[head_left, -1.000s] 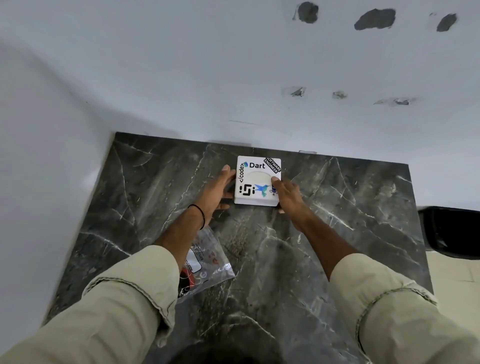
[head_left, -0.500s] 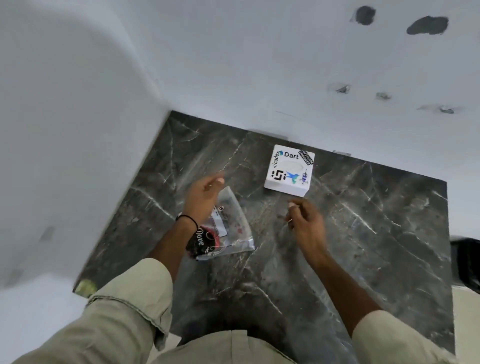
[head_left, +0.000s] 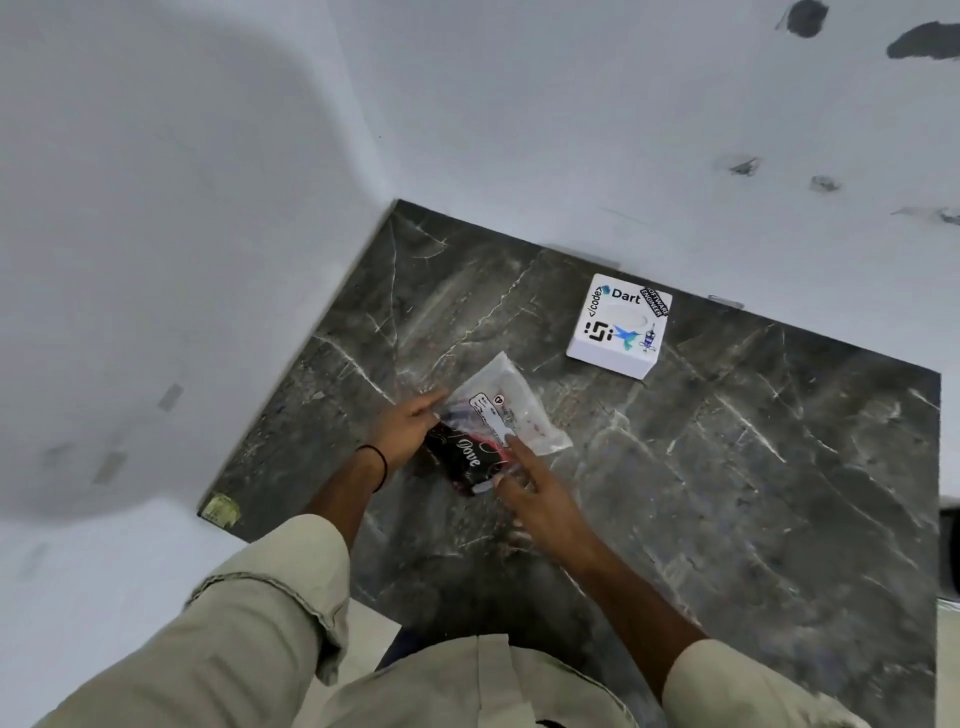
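A clear plastic bag (head_left: 511, 410) lies on the dark marble counter (head_left: 727, 467). It has a white label and holds a dark packet printed "Dove" (head_left: 465, 457). My left hand (head_left: 408, 428) is at the bag's left edge and pinches it between thumb and fingers. My right hand (head_left: 540, 501) comes in from the near side, its index finger stretched out and touching the bag near the label. A white square box (head_left: 618, 327) covered in stickers sits farther back near the wall, apart from both hands.
White walls close the counter in on the left and at the back, forming a corner at the far left. A yellowish patch (head_left: 221, 512) marks the counter's near left corner. Something dark (head_left: 950, 551) shows past the counter's right edge.
Both hands let go of the white box and drew back toward me. The left hand has taken the bag's edge, and the right hand has come over to touch the bag. The view swung left.
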